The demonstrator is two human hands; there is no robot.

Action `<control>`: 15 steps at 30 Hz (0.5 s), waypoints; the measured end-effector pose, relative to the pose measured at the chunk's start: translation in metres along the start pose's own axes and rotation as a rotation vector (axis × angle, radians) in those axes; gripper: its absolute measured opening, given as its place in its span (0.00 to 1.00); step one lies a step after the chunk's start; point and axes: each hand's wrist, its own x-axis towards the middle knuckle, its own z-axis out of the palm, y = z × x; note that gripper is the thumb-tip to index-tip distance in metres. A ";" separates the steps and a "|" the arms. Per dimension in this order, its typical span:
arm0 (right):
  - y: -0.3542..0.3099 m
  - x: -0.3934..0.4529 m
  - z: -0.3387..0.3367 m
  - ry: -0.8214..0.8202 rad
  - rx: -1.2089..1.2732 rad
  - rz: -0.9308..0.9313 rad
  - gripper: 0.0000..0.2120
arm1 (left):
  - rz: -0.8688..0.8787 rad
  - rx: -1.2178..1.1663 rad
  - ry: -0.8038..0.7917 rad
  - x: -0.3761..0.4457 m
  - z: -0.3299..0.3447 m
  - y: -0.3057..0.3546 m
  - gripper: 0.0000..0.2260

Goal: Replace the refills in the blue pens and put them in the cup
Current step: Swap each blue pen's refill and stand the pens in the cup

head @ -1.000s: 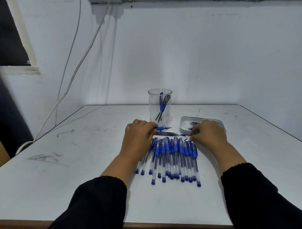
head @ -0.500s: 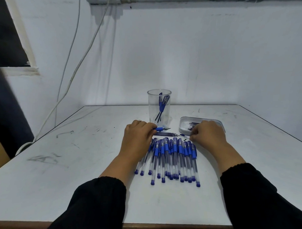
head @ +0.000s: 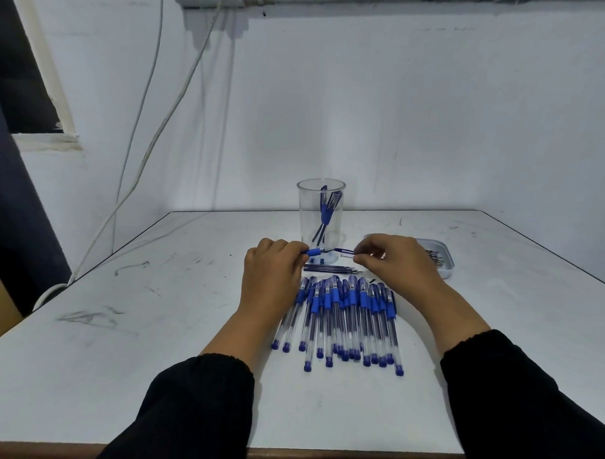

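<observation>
Left hand (head: pixel 270 276): fingers curled round the blue grip of a pen (head: pixel 315 252), held just above the table (head: pixel 153 327). Cup (head: pixel 320 212): upright behind the pen, several pens inside. Right hand (head: pixel 396 260): fingertips pinch the refill (head: pixel 343 251) jutting from the pen's tip end. Pen row (head: pixel 346 316): lying below both hands. Tray (head: pixel 442 258): beside the right hand.

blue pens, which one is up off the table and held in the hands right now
The pen in front of the cup, pinched between the left hand and right hand. The others lie in the row or stand in the cup.
</observation>
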 end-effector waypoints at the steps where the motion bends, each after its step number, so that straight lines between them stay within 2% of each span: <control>1: -0.001 -0.001 0.000 -0.003 0.002 -0.006 0.05 | 0.000 0.000 0.000 0.000 0.000 0.000 0.11; 10: -0.007 -0.003 -0.001 -0.007 0.039 -0.028 0.06 | 0.023 -0.026 -0.047 0.000 -0.001 0.002 0.11; 15: -0.013 -0.003 0.002 -0.036 0.146 -0.027 0.13 | -0.044 -0.108 -0.106 -0.002 -0.005 0.009 0.14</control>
